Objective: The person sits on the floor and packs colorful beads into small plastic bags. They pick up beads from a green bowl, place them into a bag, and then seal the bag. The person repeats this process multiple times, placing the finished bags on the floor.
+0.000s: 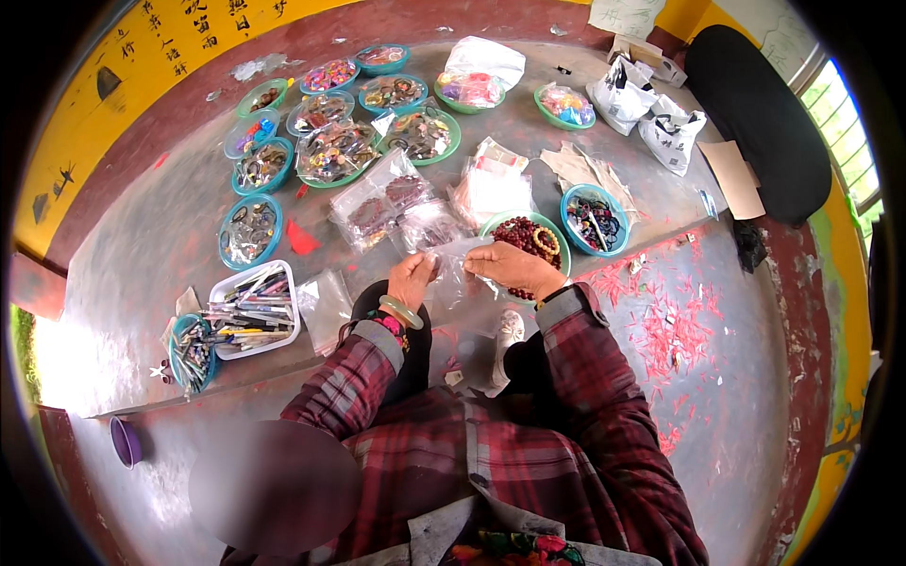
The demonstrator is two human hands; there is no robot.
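A clear plastic bag [457, 275] is stretched between my two hands. My left hand [412, 280], with a pale green bangle [401, 312] on its wrist, is closed on the bag's left edge. At the opposite side my right hand [517, 269] pinches the bag's upper right part. Dark red bead bracelets [517, 236] and one yellowish beaded one fill a green bowl [565, 247] just behind my right hand. Beyond my left hand lie clear bags of dark red beads [374, 212]. I cannot make out anything inside the stretched bag.
A white basket of pens [295, 304] and a blue cup of pens [192, 353] stand at left. Blue and green bowls of packaged trinkets [338, 151] crowd the back. White carrier bags [623, 96] sit at back right. Red scraps [668, 321] litter the floor; a purple bucket [124, 441] stands lower left.
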